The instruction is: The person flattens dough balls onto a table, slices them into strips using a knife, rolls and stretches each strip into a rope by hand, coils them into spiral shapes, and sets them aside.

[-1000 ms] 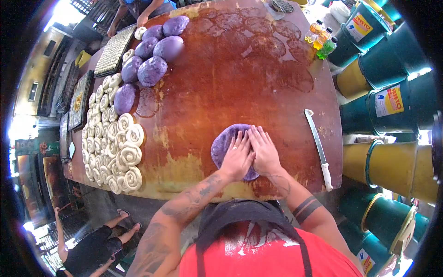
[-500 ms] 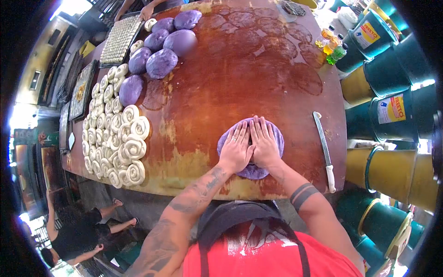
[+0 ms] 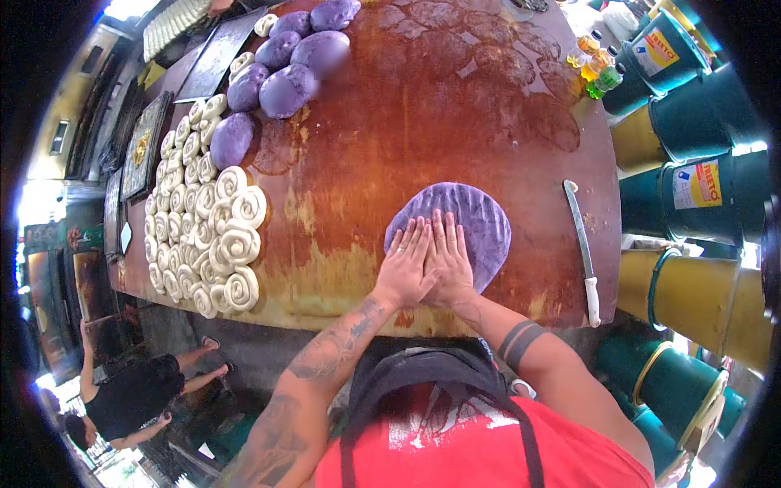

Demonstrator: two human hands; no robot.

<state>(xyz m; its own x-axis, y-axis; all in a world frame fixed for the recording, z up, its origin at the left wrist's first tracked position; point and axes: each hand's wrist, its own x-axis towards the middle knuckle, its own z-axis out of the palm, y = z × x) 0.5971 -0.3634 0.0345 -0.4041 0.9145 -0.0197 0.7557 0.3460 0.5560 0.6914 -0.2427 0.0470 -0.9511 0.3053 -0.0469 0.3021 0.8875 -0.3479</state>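
A flattened round of purple dough (image 3: 482,220) lies on the brown table (image 3: 350,203) near its front edge, its surface marked with ridges. My left hand (image 3: 404,267) presses flat on its lower left part, fingers stretched out and a ring on one finger. Right beside it, my right hand (image 3: 447,259) also lies flat on the dough, with the two hands touching at the thumbs. Neither hand grips anything. The dough under my palms is hidden.
Rolled white dough spirals (image 3: 195,220) crowd the table's left side, with purple dough balls (image 3: 233,140) behind them. A knife (image 3: 582,244) lies at the right; bottles (image 3: 602,77) stand farther back. Buckets (image 3: 691,187) line the right side. A person (image 3: 134,398) is at the lower left.
The purple dough is wider and rounder, and my hands have moved to its lower left part. At the back left, the tray of small white pieces has shifted away, showing a dark tray.
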